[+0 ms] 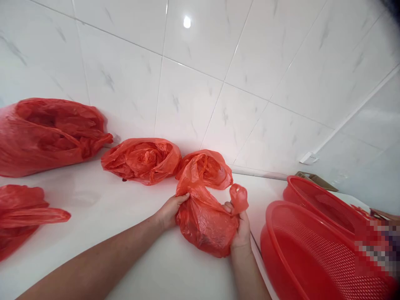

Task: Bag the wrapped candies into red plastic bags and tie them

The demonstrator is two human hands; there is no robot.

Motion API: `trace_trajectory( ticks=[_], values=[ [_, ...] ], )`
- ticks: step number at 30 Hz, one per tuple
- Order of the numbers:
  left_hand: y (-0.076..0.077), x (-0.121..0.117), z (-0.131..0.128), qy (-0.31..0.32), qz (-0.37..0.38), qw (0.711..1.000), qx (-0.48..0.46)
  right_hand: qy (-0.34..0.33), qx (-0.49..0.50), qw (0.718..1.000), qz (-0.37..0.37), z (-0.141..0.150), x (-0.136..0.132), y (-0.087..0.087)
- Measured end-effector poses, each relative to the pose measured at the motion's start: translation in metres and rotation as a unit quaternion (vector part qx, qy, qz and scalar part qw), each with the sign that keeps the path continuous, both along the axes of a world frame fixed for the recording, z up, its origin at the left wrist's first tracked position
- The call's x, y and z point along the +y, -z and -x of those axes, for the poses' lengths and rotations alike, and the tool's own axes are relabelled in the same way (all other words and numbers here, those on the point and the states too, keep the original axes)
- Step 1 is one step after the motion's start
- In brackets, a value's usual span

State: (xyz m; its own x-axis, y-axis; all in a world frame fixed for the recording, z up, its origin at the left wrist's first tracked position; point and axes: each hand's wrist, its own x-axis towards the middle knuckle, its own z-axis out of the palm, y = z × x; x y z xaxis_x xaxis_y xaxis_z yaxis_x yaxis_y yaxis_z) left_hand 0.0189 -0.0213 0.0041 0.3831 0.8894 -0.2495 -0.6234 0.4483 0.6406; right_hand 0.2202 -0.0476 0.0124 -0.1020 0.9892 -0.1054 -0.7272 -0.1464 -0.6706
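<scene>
A red plastic bag (204, 216) with something inside lies on the white countertop (131, 250), just in front of me. My left hand (170, 210) grips the bag's left edge, fingers curled onto the plastic. My right hand (241, 229) is closed round the bag's right side, with one bag handle (239, 198) sticking up above its fingers. The bag's mouth is pulled a little apart between both hands.
Other red plastic bags lie on the counter: one (142, 160) just behind, a big one (46, 135) at far left, another (21, 216) at the left edge. Two red perforated colander basins (312, 258) (325, 204) stand at the right. White tiled wall (203, 83) behind.
</scene>
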Motion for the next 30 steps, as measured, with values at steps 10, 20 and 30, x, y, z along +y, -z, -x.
trace_trajectory(
  ticks=[10, 20, 30],
  values=[
    [0.000, -0.006, -0.005, 0.034, 0.016, 0.999, 0.001, -0.030, -0.082, 0.996, -0.009, 0.018, -0.013, -0.004],
    [-0.008, -0.026, -0.010, 0.098, -0.137, 0.986, 0.014, -0.064, 0.021, 0.998, 0.005, 0.019, -0.013, -0.007],
    [-0.005, -0.023, -0.013, 0.033, 0.020, 0.999, 0.021, -0.049, 0.002, 0.998, -0.035, 0.020, -0.024, -0.014]
  ],
)
